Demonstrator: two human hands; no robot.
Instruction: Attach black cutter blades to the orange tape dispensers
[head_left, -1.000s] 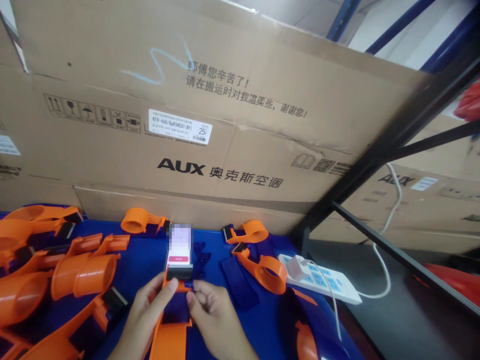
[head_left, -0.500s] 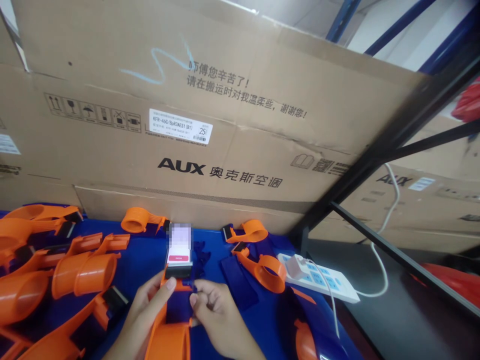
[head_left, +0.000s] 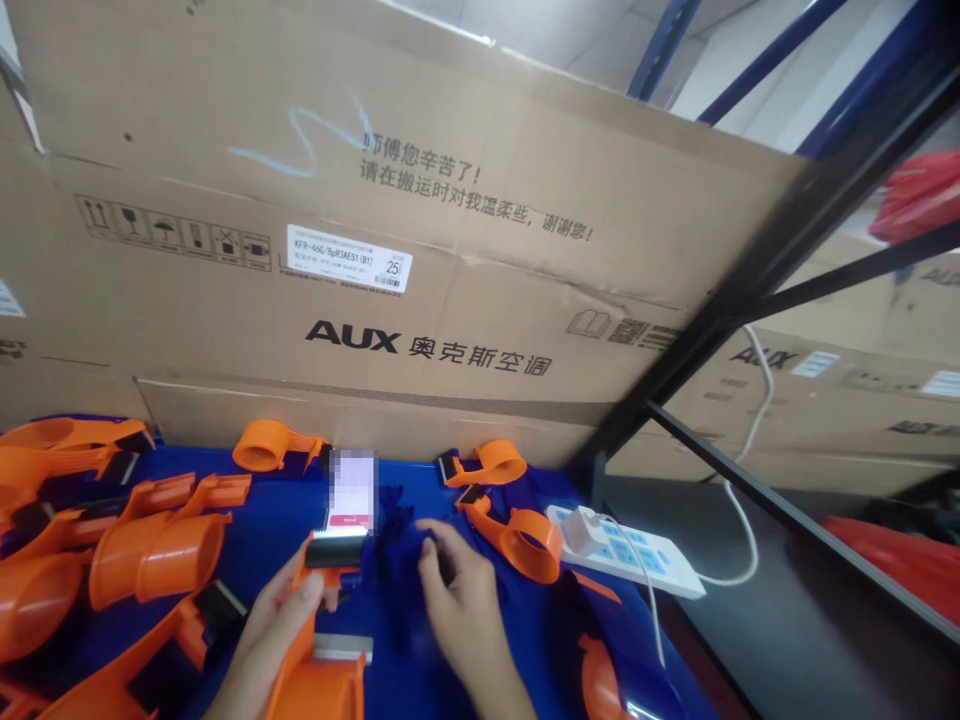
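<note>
- Left hand (head_left: 274, 628), one: I see its fingers wrapped about the neck of an orange tape dispenser, thumb laid on top just below the black head (head_left: 335, 549).
- Tape dispenser (head_left: 319, 692), orange, one: in the left hand's grasp, at the lower middle of my view, over the blue table (head_left: 391, 690); head pointing away from the person, ring end nearest, cut off by the lower edge. A pale grey strip (head_left: 341, 648) crosses it between neck and ring. I cannot tell whether it touches the table.
- Right hand (head_left: 461, 592), one: apart from the dispenser, to its right, fingers curled in toward the thumb. I cannot tell whether they pinch anything; the area beside them is dark and blurred.
- Dark blue pieces (head_left: 394, 505), several: on the table, just beyond and left of the right hand.
- Phone (head_left: 351, 485), one: directly beyond the dispenser's head, screen lit and mostly masked, red bar near its lower end.
- Further orange dispensers (head_left: 157, 555): a crowd at the left, one beside the phone, two beyond the right hand.
- Power strip (head_left: 664, 568), white, one: right of those two, a white adapter (head_left: 581, 532) seated on it.
- Carton (head_left: 450, 285), brown, printed AUX: standing behind the table.
</note>
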